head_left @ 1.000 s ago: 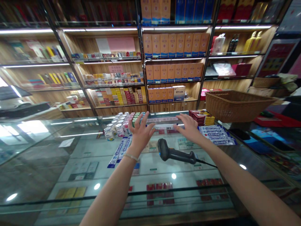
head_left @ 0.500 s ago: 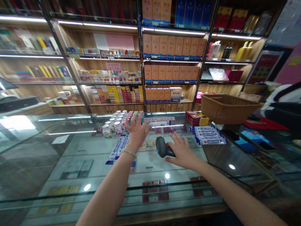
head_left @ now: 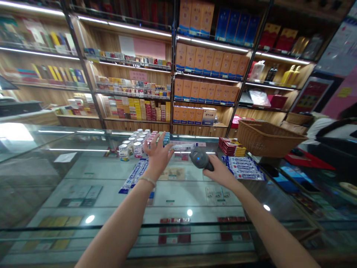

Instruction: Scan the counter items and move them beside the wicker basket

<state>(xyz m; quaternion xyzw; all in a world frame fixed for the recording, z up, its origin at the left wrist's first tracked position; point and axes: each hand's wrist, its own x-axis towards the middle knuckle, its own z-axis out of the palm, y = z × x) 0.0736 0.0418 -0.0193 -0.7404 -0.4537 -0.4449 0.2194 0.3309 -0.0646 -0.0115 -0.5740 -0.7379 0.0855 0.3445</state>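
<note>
My left hand [head_left: 157,156] reaches over the glass counter, fingers partly spread. Its thumb is at the near end of a slim white-and-blue wrapped stick packet [head_left: 182,147], which it appears to hold; the exact grip is hard to make out. My right hand [head_left: 219,169] is wrapped round the handle of a dark barcode scanner [head_left: 200,158], whose head with a small blue light is close to the packet's right end. Two similar long packets [head_left: 134,175] lie on the glass beside my left wrist. White-capped small bottles [head_left: 137,149] stand just left of that hand.
Right of the scanner lies a row of blue-and-white packets [head_left: 242,167], with stacked red and yellow packs [head_left: 231,146] behind. A wicker basket [head_left: 267,139] stands at the far right. Boxed goods [head_left: 208,59] fill the back shelves. A person's sleeve [head_left: 320,126] shows at the right edge.
My right hand has closed round the scanner's handle and lifted it up and forward, toward the slim packet. The left hand and packet have shifted slightly left; the view has tilted a little.
</note>
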